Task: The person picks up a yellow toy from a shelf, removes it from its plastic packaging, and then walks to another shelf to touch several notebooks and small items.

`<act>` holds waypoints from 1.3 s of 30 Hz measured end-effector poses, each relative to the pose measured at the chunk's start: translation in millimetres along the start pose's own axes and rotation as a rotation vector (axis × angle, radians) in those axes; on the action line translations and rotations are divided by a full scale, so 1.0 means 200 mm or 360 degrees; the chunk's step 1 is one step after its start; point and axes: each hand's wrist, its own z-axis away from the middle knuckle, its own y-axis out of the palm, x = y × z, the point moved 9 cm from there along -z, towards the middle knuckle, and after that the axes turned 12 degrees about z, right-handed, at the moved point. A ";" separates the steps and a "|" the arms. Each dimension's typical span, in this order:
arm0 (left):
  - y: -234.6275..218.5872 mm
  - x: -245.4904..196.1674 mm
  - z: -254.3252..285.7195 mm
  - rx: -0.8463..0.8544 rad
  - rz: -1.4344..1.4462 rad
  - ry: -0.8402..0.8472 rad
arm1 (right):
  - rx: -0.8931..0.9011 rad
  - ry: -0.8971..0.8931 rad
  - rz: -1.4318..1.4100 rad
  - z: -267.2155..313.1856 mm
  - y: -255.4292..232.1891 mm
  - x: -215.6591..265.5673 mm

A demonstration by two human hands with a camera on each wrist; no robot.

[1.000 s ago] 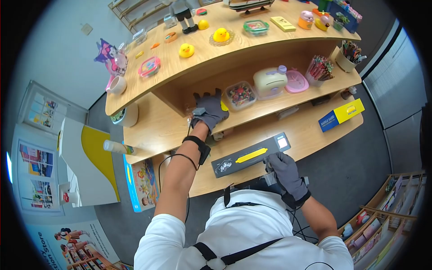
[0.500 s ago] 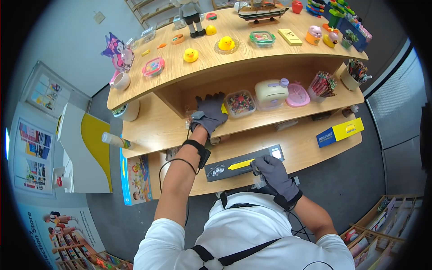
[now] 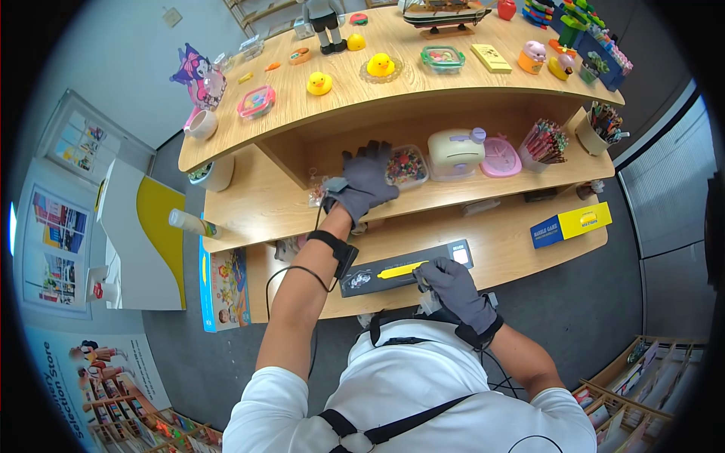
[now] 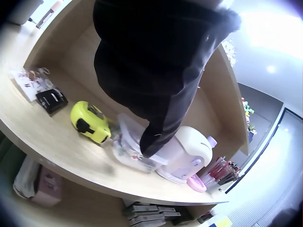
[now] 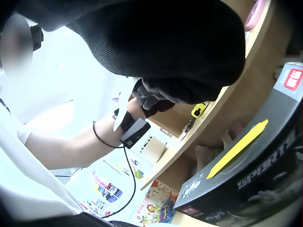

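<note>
My gloved left hand (image 3: 365, 181) is over the middle shelf, fingers extended and holding nothing. In the left wrist view a finger overlaps the clear tub of beads (image 4: 124, 158). A yellow tape measure (image 4: 90, 122) sits to the tub's left, and the hand hides it in the head view. A small black box (image 4: 51, 100) lies beyond it. My gloved right hand (image 3: 455, 291) is close to my body above a long black box (image 3: 377, 273). Its fingers are curled and pinch a small translucent plastic piece (image 3: 430, 303), which appears as a pale strip (image 5: 124, 105) in the right wrist view.
Right of the tub stand a cream machine (image 3: 455, 153), a pink clock (image 3: 500, 156) and a cup of pencils (image 3: 544, 143). The upper shelf (image 3: 340, 102) overhangs the middle one, with rubber ducks on top. A marble game box (image 3: 570, 225) is at lower right. A cable hangs from my left forearm.
My left hand has shifted right toward the bead tub and now covers the tape measure. My right hand has moved left along the black box. The head view has also shifted.
</note>
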 end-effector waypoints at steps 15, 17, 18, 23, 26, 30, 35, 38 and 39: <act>0.22 -0.10 -0.23 0.0750 -0.0072 0.0108 | 0.0127 0.0781 -0.0535 0.22 -0.10 0.03; 0.21 -0.10 -0.24 0.0752 -0.0072 0.0118 | 0.0075 0.0692 -0.0549 0.23 -0.14 0.04; 0.20 -0.10 -0.24 0.0743 -0.0076 0.0094 | 0.0065 0.0696 -0.0547 0.24 -0.15 0.03; 0.19 -0.14 -0.22 0.0744 -0.0155 0.0010 | 0.0112 0.0584 -0.0249 0.28 -0.21 0.04; 0.18 -0.16 -0.28 0.0561 -0.0127 0.0061 | 0.0141 0.0417 0.0031 0.29 -0.23 0.03; 0.18 -0.27 -0.37 0.0154 0.0073 0.0274 | 0.0043 0.0156 0.0120 0.34 -0.27 0.04; 0.23 -0.48 -0.50 -0.0048 0.0324 0.0392 | -0.0022 0.0049 0.0277 0.40 -0.31 0.01; 0.27 -0.52 -0.53 0.0010 0.0375 0.0338 | -0.0047 -0.0067 0.0498 0.44 -0.32 0.01; 0.28 -0.51 -0.55 0.0068 0.0358 0.0275 | -0.0083 -0.0144 0.0590 0.44 -0.34 0.03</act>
